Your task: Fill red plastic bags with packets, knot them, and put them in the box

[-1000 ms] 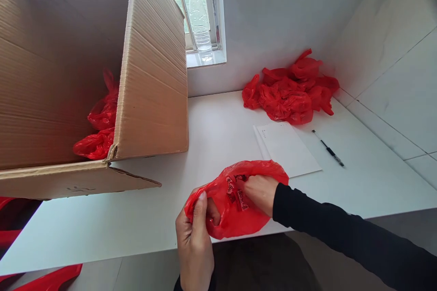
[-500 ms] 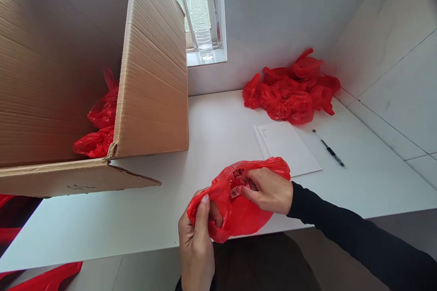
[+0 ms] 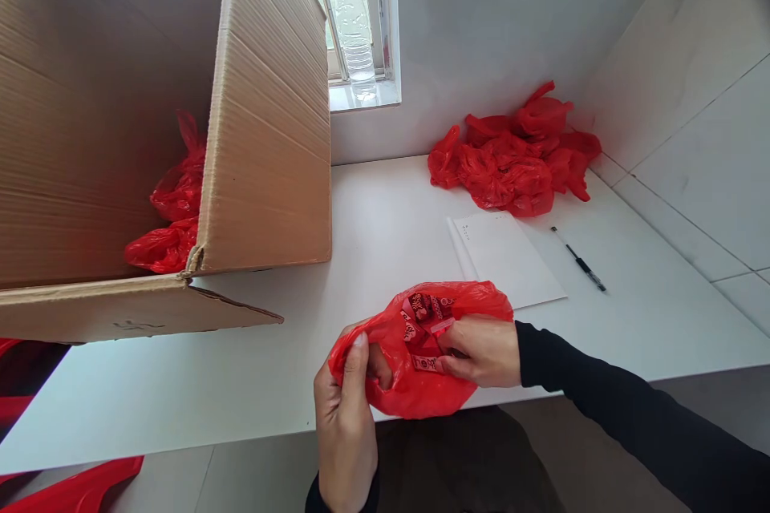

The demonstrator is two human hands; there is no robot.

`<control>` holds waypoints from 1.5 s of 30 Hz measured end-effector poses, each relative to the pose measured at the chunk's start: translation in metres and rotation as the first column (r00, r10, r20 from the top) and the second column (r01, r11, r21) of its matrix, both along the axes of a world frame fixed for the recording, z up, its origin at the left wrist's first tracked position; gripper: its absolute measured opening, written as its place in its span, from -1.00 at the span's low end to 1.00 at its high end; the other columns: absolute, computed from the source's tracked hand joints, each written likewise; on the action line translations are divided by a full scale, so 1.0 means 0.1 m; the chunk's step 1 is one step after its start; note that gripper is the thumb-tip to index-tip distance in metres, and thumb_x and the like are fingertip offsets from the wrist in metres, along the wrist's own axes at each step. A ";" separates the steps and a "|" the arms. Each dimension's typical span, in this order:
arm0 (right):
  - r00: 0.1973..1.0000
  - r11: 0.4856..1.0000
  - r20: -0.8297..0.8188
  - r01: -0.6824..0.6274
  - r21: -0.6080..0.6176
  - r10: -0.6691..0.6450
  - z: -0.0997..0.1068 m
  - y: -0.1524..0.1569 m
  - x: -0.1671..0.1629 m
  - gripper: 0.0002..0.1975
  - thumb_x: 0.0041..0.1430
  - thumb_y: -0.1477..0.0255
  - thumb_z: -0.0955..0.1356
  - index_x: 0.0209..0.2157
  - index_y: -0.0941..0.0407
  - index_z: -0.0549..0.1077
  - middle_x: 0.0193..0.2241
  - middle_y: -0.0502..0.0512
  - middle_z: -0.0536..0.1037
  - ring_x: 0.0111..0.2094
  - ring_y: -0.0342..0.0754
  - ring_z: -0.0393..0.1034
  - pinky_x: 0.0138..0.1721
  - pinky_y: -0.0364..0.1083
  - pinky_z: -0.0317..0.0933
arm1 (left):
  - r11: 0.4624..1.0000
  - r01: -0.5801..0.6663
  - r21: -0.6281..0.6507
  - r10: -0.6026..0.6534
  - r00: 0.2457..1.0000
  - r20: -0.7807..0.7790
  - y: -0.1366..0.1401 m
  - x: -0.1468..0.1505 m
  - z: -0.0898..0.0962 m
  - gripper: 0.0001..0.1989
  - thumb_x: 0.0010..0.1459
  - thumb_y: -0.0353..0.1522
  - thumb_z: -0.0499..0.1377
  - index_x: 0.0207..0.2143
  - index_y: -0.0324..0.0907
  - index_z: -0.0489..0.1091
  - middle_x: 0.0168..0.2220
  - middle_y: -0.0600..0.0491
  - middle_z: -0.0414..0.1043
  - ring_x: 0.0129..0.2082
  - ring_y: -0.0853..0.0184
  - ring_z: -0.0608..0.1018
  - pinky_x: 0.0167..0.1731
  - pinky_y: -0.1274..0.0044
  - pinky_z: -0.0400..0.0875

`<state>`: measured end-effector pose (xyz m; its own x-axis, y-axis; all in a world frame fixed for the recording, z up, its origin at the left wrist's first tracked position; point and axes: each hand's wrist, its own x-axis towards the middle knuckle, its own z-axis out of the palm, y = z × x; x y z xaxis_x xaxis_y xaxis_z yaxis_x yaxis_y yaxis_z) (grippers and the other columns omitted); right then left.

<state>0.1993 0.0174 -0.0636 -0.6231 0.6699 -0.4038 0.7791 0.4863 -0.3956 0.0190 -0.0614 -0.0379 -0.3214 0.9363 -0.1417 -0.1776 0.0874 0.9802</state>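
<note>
A thin red plastic bag [image 3: 436, 403] is held with its mouth spread wide over the table's front edge. My left hand [image 3: 347, 409] grips the bag's left rim, thumb outside and fingers curled within. Inside lie several small red and dark printed packets [image 3: 419, 306]. My right hand [image 3: 481, 349] reaches into the bag from the right, its fingers bent and closed at the packets. One small packet [image 3: 425, 363] shows at the tip of the right thumb; the right fingertips are partly hidden.
A large open cardboard box [image 3: 270, 176] on the left holds red bags [image 3: 165, 244]. More crumpled red bags [image 3: 511, 164] lie against the wall. Paper sheets [image 3: 511, 256] and a pen [image 3: 581, 260] rest on the white table [image 3: 198, 385]. A clear bottle [image 3: 356, 32] stands on the windowsill.
My right hand has shifted slightly right and down within the bag, and more of the printed packets show. My left hand keeps its hold on the rim.
</note>
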 end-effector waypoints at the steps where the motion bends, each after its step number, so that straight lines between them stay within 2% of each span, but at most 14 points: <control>1: 0.999 1.000 0.038 0.005 0.006 -0.005 0.01 0.00 0.00 -0.76 0.23 0.37 0.34 -0.51 0.13 0.42 -0.61 -0.06 0.39 -0.61 -0.20 0.19 -0.59 -0.17 -0.11 | 1.000 0.012 0.003 -0.012 1.000 -0.012 0.01 0.00 0.01 -0.56 0.32 -0.15 0.11 -0.59 -0.12 0.22 -0.58 0.12 0.18 -0.50 0.34 0.23 -0.37 0.51 0.21; 6: 0.975 0.993 0.212 0.049 0.106 -0.070 0.17 -0.04 0.00 -0.75 0.28 0.36 0.28 -0.39 0.16 0.51 -0.44 0.17 0.57 -0.41 0.05 0.47 -0.49 -0.10 0.03 | 0.999 0.026 0.036 -0.026 0.999 -0.021 0.04 0.02 0.04 -0.56 0.33 -0.18 0.10 -0.60 -0.12 0.20 -0.59 0.12 0.17 -0.50 0.34 0.25 -0.35 0.51 0.22; 8: 0.955 0.991 0.285 0.044 0.124 -0.078 0.25 -0.06 0.02 -0.79 0.25 0.41 0.30 -0.40 0.18 0.52 -0.44 0.23 0.59 -0.39 0.13 0.51 -0.47 -0.07 0.07 | 0.999 0.024 0.033 -0.023 1.000 -0.020 0.05 0.03 0.05 -0.56 0.32 -0.18 0.10 -0.61 -0.12 0.21 -0.59 0.12 0.17 -0.50 0.34 0.25 -0.35 0.50 0.22; 11: 0.935 0.991 0.346 0.033 0.133 -0.077 0.29 -0.11 0.02 -0.81 0.21 0.47 0.33 -0.47 0.18 0.49 -0.48 0.25 0.58 -0.42 0.15 0.53 -0.48 -0.06 0.09 | 1.000 0.026 0.012 -0.026 1.000 -0.016 0.05 0.05 0.05 -0.57 0.32 -0.16 0.10 -0.60 -0.12 0.23 -0.58 0.11 0.18 -0.49 0.33 0.27 -0.34 0.50 0.23; 13: 0.940 0.987 0.333 0.019 0.162 -0.072 0.24 -0.13 0.00 -0.88 0.21 0.55 0.30 -0.32 0.18 0.49 -0.48 0.22 0.58 -0.43 0.13 0.53 -0.50 -0.07 0.07 | 0.999 0.031 0.010 -0.030 0.999 -0.014 0.05 0.06 0.05 -0.57 0.31 -0.16 0.11 -0.60 -0.12 0.23 -0.58 0.12 0.19 -0.50 0.33 0.27 -0.34 0.50 0.24; 15: 0.953 0.981 0.298 0.000 0.195 -0.059 0.15 -0.15 -0.04 -0.75 0.21 0.62 0.25 -0.10 0.17 0.43 -0.47 0.19 0.58 -0.42 0.12 0.54 -0.50 -0.09 0.06 | 1.000 0.025 0.008 -0.024 0.999 -0.027 0.05 0.08 0.06 -0.57 0.30 -0.15 0.11 -0.61 -0.11 0.24 -0.60 0.11 0.20 -0.51 0.33 0.28 -0.35 0.49 0.26; 17: 0.963 0.977 0.266 -0.016 0.214 -0.042 0.04 -0.15 -0.09 -0.69 0.23 0.63 0.23 -0.02 0.16 0.38 -0.47 0.17 0.58 -0.41 0.11 0.55 -0.52 -0.10 0.02 | 1.000 0.013 -0.005 -0.013 0.999 -0.050 0.04 0.09 0.07 -0.55 0.28 -0.13 0.12 -0.63 -0.11 0.24 -0.60 0.10 0.23 -0.51 0.31 0.30 -0.35 0.48 0.28; 19: 0.970 0.974 0.240 -0.019 0.226 -0.037 -0.02 -0.15 -0.11 -0.77 0.25 0.59 0.24 -0.08 0.16 0.40 -0.47 0.18 0.58 -0.42 0.12 0.55 -0.54 -0.09 -0.03 | 1.000 0.012 -0.019 -0.013 0.998 -0.068 0.03 0.08 0.07 -0.55 0.26 -0.11 0.12 -0.64 -0.11 0.24 -0.60 0.09 0.23 -0.51 0.31 0.31 -0.38 0.47 0.28; 22: 0.978 0.967 0.198 0.017 0.254 -0.069 -0.01 -0.15 -0.09 -0.86 0.30 0.49 0.23 -0.23 0.17 0.41 -0.47 0.19 0.57 -0.46 0.10 0.53 -0.55 -0.07 -0.11 | 1.000 0.015 -0.024 -0.017 0.998 -0.052 0.02 0.06 0.05 -0.55 0.28 -0.12 0.12 -0.63 -0.11 0.22 -0.60 0.10 0.20 -0.52 0.32 0.28 -0.39 0.48 0.26; 28: 0.981 0.956 0.093 0.140 0.258 -0.169 0.03 -0.19 -0.03 -0.69 0.38 0.36 0.13 -0.38 0.11 0.38 -0.49 0.09 0.53 -0.48 -0.01 0.46 -0.53 -0.06 -0.14 | 1.000 -0.001 0.006 0.001 1.000 0.018 0.04 0.07 0.01 -0.57 0.31 -0.17 0.13 -0.61 -0.12 0.21 -0.59 0.14 0.18 -0.51 0.35 0.26 -0.35 0.51 0.25; 33: 0.993 0.981 0.086 0.061 0.185 -0.078 -0.02 -0.25 -0.05 -0.69 0.31 0.36 0.22 -0.50 0.13 0.39 -0.53 0.10 0.52 -0.48 -0.01 0.45 -0.53 -0.06 -0.16 | 1.000 0.018 0.005 -0.018 1.000 -0.003 0.04 0.07 0.02 -0.55 0.33 -0.16 0.11 -0.61 -0.13 0.21 -0.58 0.13 0.18 -0.50 0.36 0.27 -0.36 0.53 0.23; 36: 0.992 0.984 0.105 0.046 0.174 -0.065 0.00 -0.24 -0.07 -0.68 0.30 0.38 0.22 -0.51 0.14 0.41 -0.55 0.13 0.52 -0.51 0.02 0.45 -0.53 -0.05 -0.20 | 1.000 0.009 0.006 -0.009 1.000 -0.001 0.04 0.06 0.03 -0.55 0.31 -0.15 0.12 -0.61 -0.14 0.22 -0.58 0.13 0.18 -0.51 0.37 0.27 -0.38 0.53 0.24; 41: 0.986 0.976 0.107 0.103 0.194 -0.125 0.03 -0.18 -0.10 -0.63 0.38 0.38 0.12 -0.41 0.12 0.44 -0.50 0.12 0.54 -0.49 0.00 0.44 -0.53 -0.06 -0.16 | 1.000 -0.006 0.003 0.006 1.000 -0.018 0.04 0.08 0.06 -0.54 0.27 -0.13 0.15 -0.63 -0.14 0.22 -0.61 0.12 0.18 -0.54 0.36 0.29 -0.43 0.52 0.26; 45: 0.989 0.989 0.132 0.040 0.145 -0.059 0.06 -0.22 -0.09 -0.66 0.36 0.35 0.19 -0.45 0.11 0.46 -0.47 0.11 0.56 -0.46 -0.02 0.46 -0.51 -0.10 -0.09 | 1.000 0.003 -0.014 -0.004 1.000 -0.026 0.03 0.09 0.06 -0.54 0.27 -0.12 0.14 -0.63 -0.14 0.23 -0.60 0.11 0.20 -0.54 0.35 0.29 -0.43 0.52 0.27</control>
<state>0.1905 -0.0043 -0.0577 -0.5336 0.7550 -0.3812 0.8454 0.4894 -0.2140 0.0276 -0.0585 -0.0319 -0.3219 0.9353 -0.1467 -0.1512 0.1021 0.9832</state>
